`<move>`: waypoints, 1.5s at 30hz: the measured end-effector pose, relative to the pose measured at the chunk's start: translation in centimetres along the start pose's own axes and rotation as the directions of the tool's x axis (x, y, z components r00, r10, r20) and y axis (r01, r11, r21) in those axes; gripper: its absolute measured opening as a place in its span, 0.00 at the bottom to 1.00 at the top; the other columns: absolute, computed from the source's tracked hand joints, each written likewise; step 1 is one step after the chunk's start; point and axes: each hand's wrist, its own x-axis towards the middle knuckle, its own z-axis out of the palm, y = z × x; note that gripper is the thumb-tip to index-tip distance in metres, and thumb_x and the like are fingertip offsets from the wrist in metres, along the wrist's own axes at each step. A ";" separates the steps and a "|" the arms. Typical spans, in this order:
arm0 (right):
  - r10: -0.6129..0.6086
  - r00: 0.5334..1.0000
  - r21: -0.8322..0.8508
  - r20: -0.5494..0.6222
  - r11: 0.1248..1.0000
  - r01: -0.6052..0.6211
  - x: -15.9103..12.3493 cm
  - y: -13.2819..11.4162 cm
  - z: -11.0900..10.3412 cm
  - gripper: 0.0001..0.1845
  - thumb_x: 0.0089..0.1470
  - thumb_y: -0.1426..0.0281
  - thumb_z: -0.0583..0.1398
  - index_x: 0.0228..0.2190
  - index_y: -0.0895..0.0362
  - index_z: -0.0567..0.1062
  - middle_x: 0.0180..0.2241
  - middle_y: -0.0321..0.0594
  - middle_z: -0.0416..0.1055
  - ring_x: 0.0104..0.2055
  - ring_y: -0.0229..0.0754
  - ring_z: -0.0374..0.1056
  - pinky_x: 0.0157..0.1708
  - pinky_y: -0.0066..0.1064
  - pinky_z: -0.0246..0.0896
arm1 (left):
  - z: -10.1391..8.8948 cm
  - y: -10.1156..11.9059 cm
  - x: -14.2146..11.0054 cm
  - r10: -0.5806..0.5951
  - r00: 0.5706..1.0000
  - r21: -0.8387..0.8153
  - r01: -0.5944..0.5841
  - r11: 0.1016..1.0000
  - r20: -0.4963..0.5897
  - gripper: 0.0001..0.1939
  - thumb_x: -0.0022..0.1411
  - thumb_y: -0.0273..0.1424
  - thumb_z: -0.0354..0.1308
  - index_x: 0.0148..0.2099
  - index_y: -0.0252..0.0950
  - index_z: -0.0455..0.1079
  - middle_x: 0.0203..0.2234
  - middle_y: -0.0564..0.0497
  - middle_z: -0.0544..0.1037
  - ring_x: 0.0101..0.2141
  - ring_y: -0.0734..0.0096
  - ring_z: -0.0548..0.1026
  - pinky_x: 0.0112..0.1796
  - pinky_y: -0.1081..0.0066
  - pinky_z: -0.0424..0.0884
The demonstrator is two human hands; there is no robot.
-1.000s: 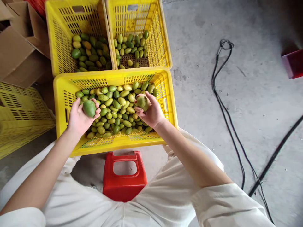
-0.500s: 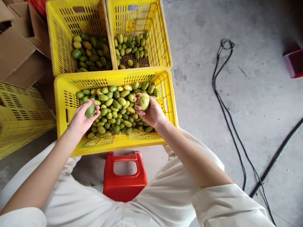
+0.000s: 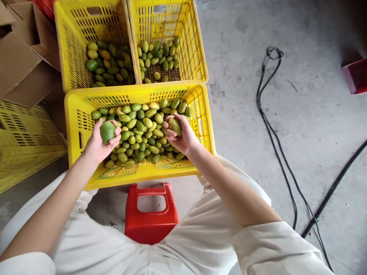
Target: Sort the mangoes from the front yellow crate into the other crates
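Note:
A yellow plastic crate (image 3: 71, 114) in front of me holds a heap of green and yellowish mangoes (image 3: 143, 131). My left hand (image 3: 99, 145) is closed round a green mango (image 3: 107, 131) over the crate's left side. Over the right side, my right hand (image 3: 182, 137) grips a yellow-green mango (image 3: 174, 125). Both fruits are held just above the heap.
Two more yellow crates stand behind, the left one (image 3: 67, 49) with larger green mangoes, the right one (image 3: 197, 46) with smaller ones. A red stool (image 3: 150, 221) sits between my knees. Cardboard boxes (image 3: 20, 65) and stacked yellow crates (image 3: 23, 141) lie left. Black cables (image 3: 272, 126) cross the concrete floor right.
Both hands stay over the near crate. Each has turned its mango in the fingers; the right hand's fruit has sunk a little deeper into the grip.

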 end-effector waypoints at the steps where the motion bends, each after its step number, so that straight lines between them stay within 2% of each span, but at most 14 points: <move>1: 0.014 1.000 0.012 0.005 1.000 -0.014 0.2 -0.1 -0.2 0.25 0.76 0.51 0.75 0.38 0.50 0.70 0.29 0.28 0.70 0.23 0.31 0.53 0.20 0.20 0.48 | 0.0 0.1 0.0 -0.001 1.000 -0.005 0.001 1.000 -0.012 0.24 0.92 0.51 0.60 0.43 0.42 0.74 0.25 0.57 0.70 0.18 0.77 0.63 0.17 0.78 0.56; 4: 0.033 0.999 0.029 0.021 0.999 -0.034 0.5 -0.1 -0.7 0.26 0.79 0.48 0.73 0.38 0.50 0.72 0.32 0.33 0.76 0.24 0.32 0.59 0.19 0.20 0.52 | 0.5 0.3 -0.2 0.015 0.996 -0.020 -0.017 1.000 -0.086 0.25 0.95 0.47 0.51 0.45 0.40 0.77 0.25 0.55 0.72 0.17 0.75 0.64 0.17 0.78 0.57; 7: 0.007 1.000 0.040 -0.003 0.999 -0.007 0.7 0.1 -0.9 0.22 0.80 0.49 0.73 0.41 0.51 0.76 0.38 0.36 0.81 0.29 0.35 0.69 0.21 0.20 0.61 | 1.5 0.5 -0.7 0.030 0.986 -0.031 -0.036 0.999 -0.161 0.24 0.93 0.38 0.45 0.49 0.37 0.81 0.31 0.48 0.82 0.24 0.70 0.78 0.23 0.77 0.73; 10: -0.048 0.998 0.022 -0.049 0.999 0.050 0.6 0.3 -0.8 0.17 0.78 0.51 0.74 0.47 0.49 0.80 0.38 0.35 0.79 0.37 0.40 0.77 0.29 0.23 0.77 | 2.2 0.4 -1.2 0.041 0.981 -0.040 -0.049 0.998 -0.191 0.20 0.88 0.30 0.48 0.52 0.37 0.82 0.41 0.42 0.90 0.35 0.64 0.88 0.34 0.72 0.85; 14: -0.088 0.995 -0.056 -0.050 0.995 0.085 0.2 0.2 -0.2 0.20 0.71 0.54 0.79 0.51 0.46 0.80 0.38 0.32 0.76 0.40 0.41 0.81 0.37 0.27 0.85 | 1.7 -0.2 -1.0 0.073 0.979 -0.032 -0.081 0.996 -0.189 0.12 0.84 0.28 0.55 0.49 0.38 0.81 0.42 0.44 0.90 0.36 0.66 0.88 0.36 0.73 0.85; 16: -0.103 0.992 -0.070 -0.066 0.993 0.098 -0.1 0.2 0.1 0.21 0.66 0.61 0.81 0.48 0.47 0.77 0.38 0.31 0.78 0.39 0.39 0.80 0.39 0.26 0.85 | 1.0 -0.5 -0.7 0.119 0.983 -0.031 -0.125 0.992 -0.141 0.06 0.80 0.28 0.64 0.45 0.39 0.78 0.39 0.47 0.87 0.33 0.69 0.85 0.32 0.76 0.81; 19: -0.085 0.994 -0.105 -0.072 0.991 0.077 -0.4 0.3 0.6 0.18 0.67 0.60 0.77 0.42 0.48 0.73 0.35 0.32 0.79 0.34 0.37 0.76 0.33 0.24 0.78 | 0.2 -0.6 -0.2 0.184 0.982 -0.071 -0.187 0.980 -0.053 0.13 0.73 0.28 0.74 0.39 0.41 0.72 0.35 0.52 0.82 0.30 0.73 0.80 0.28 0.78 0.74; 23: -0.040 0.998 -0.101 -0.051 0.994 0.035 -0.4 0.2 0.9 0.13 0.73 0.57 0.69 0.41 0.48 0.72 0.31 0.34 0.78 0.27 0.38 0.68 0.24 0.23 0.63 | -0.1 -0.5 -0.2 0.165 0.986 -0.024 -0.165 0.986 -0.011 0.11 0.68 0.25 0.77 0.44 0.40 0.78 0.36 0.53 0.81 0.31 0.75 0.79 0.29 0.80 0.74; 26: -0.042 0.998 -0.019 -0.042 0.999 0.041 -0.4 0.1 1.0 0.10 0.74 0.62 0.67 0.41 0.48 0.71 0.33 0.33 0.79 0.25 0.37 0.64 0.23 0.24 0.61 | 0.3 -0.4 -0.7 0.126 0.992 0.059 -0.127 0.990 0.021 0.11 0.66 0.25 0.78 0.45 0.39 0.80 0.35 0.54 0.79 0.27 0.77 0.75 0.24 0.82 0.68; 33: -0.058 0.998 -0.006 -0.009 0.998 0.058 -0.2 0.0 0.4 0.25 0.74 0.48 0.76 0.39 0.48 0.72 0.37 0.35 0.81 0.25 0.37 0.62 0.21 0.27 0.51 | 0.1 -0.6 -0.7 0.071 0.995 0.116 -0.079 0.990 0.067 0.25 0.86 0.47 0.68 0.36 0.41 0.71 0.24 0.56 0.70 0.17 0.78 0.62 0.16 0.80 0.50; 37: -0.050 0.998 -0.047 -0.025 0.998 0.049 -0.4 -0.3 0.1 0.29 0.70 0.39 0.76 0.38 0.48 0.75 0.37 0.38 0.79 0.27 0.39 0.63 0.22 0.29 0.55 | -0.1 -0.6 -0.3 0.029 0.997 0.148 -0.039 0.988 0.066 0.32 0.87 0.59 0.63 0.35 0.42 0.70 0.22 0.54 0.70 0.16 0.74 0.62 0.16 0.75 0.50; 39: -0.069 0.997 -0.053 -0.024 0.996 0.067 -0.6 -0.4 0.2 0.28 0.67 0.42 0.78 0.40 0.49 0.77 0.40 0.39 0.81 0.31 0.41 0.68 0.23 0.30 0.59 | 0.2 -0.6 -0.5 0.043 0.998 0.126 -0.050 0.991 0.054 0.28 0.87 0.55 0.64 0.38 0.42 0.74 0.26 0.51 0.77 0.21 0.69 0.71 0.19 0.74 0.60; 43: -0.110 0.994 -0.070 -0.019 0.992 0.108 -0.8 -0.1 0.8 0.22 0.59 0.60 0.83 0.45 0.49 0.79 0.40 0.35 0.79 0.37 0.41 0.75 0.29 0.27 0.70 | 0.7 -0.8 -1.0 0.132 0.991 0.097 -0.131 0.987 -0.013 0.05 0.78 0.29 0.70 0.44 0.39 0.82 0.39 0.44 0.89 0.34 0.62 0.85 0.34 0.69 0.80; 45: -0.098 0.995 -0.090 -0.014 0.991 0.097 -0.8 0.2 1.0 0.21 0.61 0.63 0.81 0.47 0.48 0.78 0.38 0.33 0.79 0.37 0.40 0.75 0.31 0.26 0.72 | 0.7 -1.1 -1.0 0.167 0.986 0.128 -0.163 0.978 -0.018 0.08 0.69 0.20 0.71 0.44 0.38 0.83 0.39 0.44 0.89 0.35 0.65 0.85 0.36 0.71 0.81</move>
